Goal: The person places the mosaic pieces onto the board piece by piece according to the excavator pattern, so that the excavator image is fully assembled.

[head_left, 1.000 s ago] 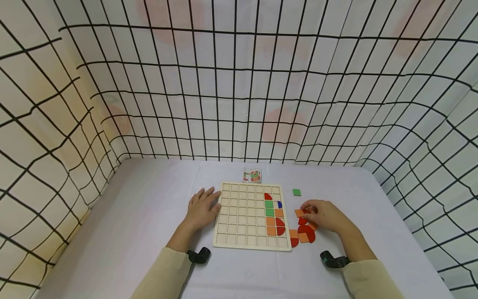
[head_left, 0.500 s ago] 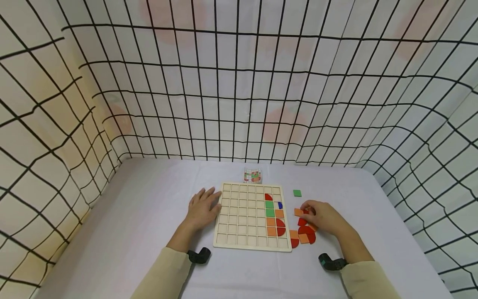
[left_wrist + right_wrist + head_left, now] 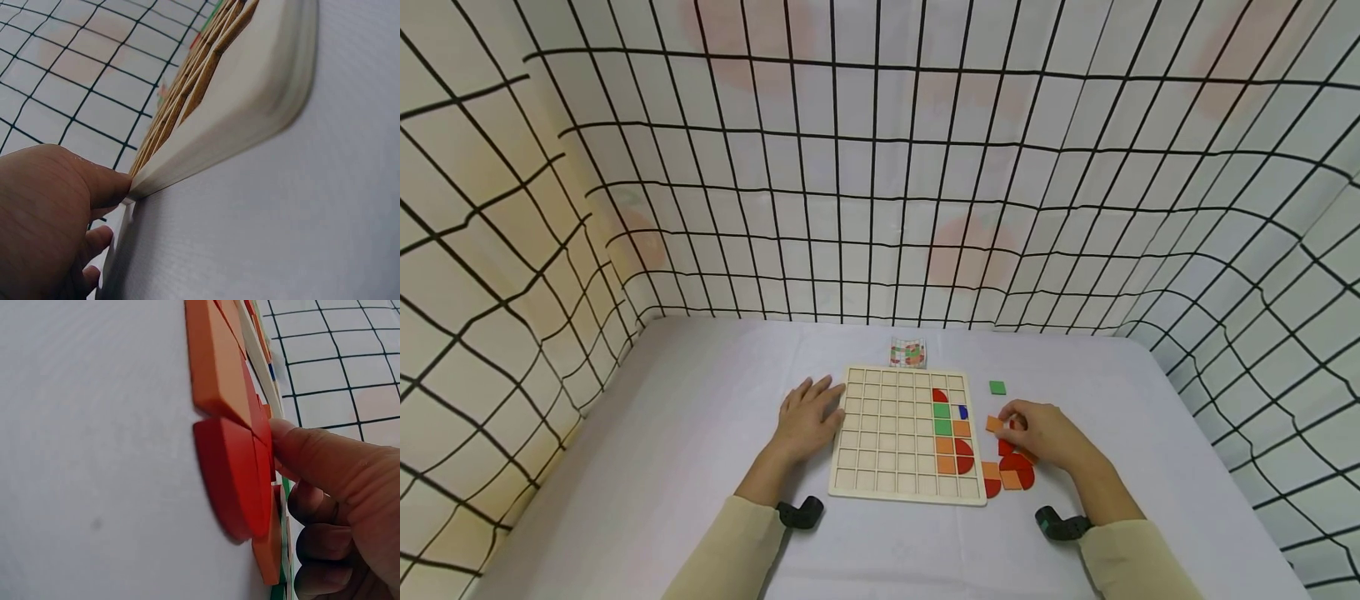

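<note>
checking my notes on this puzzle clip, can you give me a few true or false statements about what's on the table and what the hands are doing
1. The left hand rests flat against the left edge of the wooden grid board. True.
2. Most cells of the board are filled with tiles. False: only a few cells in its right columns hold tiles; the rest are bare.
3. The right hand holds an orange square tile beside the board. True.
4. A green square tile lies alone on the table beyond the right hand. True.
5. The loose red and orange tiles lie left of the board. False: they lie to its right, near the right hand.
</note>
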The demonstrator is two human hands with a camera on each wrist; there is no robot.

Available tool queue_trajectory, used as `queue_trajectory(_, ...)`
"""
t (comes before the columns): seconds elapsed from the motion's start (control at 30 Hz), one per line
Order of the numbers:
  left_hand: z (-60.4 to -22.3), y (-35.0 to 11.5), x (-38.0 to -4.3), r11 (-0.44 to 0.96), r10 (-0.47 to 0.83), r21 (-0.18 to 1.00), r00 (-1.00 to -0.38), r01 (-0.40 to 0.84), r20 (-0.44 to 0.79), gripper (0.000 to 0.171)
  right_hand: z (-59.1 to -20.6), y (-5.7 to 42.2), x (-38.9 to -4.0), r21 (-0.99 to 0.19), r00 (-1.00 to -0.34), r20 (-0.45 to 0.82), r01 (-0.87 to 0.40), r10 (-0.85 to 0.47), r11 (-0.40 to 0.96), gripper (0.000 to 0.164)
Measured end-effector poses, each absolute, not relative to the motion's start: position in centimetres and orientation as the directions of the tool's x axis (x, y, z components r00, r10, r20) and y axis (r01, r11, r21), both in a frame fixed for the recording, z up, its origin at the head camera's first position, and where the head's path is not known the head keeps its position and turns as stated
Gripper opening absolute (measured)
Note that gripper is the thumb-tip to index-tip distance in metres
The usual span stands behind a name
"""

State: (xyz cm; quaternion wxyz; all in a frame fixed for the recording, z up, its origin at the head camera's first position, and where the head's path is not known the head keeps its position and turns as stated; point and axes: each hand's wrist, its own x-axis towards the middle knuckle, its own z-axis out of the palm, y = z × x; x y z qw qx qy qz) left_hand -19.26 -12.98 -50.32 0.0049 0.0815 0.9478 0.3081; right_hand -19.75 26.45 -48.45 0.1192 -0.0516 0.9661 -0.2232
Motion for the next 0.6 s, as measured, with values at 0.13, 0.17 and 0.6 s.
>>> queue_trajectory(0.13, -50.3, -12.9, -19.3, 0.800, 0.156, 0.580, -0.987, 0.153, 0.045, 0.050, -48.5, 26.3, -20.0, -0.434, -0.966, -0.200, -0.060, -0.161, 0.899, 0.030)
queue_trajectory(0.17, -50.3, -12.9, -19.3, 0.802, 0.156, 0.578, -0.987, 0.153, 0.044, 0.050, -48.4, 26.2, -20.0, -0.437, -0.967, -0.198, -0.062, -0.163, 0.898, 0.031)
queue_trajectory(0.6, -50.1, -13.0, -19.2, 0.800, 0.163, 0.579, -0.986, 0.157, 0.042, 0.050, -46.7, 23.4, -20.7, -0.443, -0.967, -0.150, -0.121, -0.206, 0.889, 0.037)
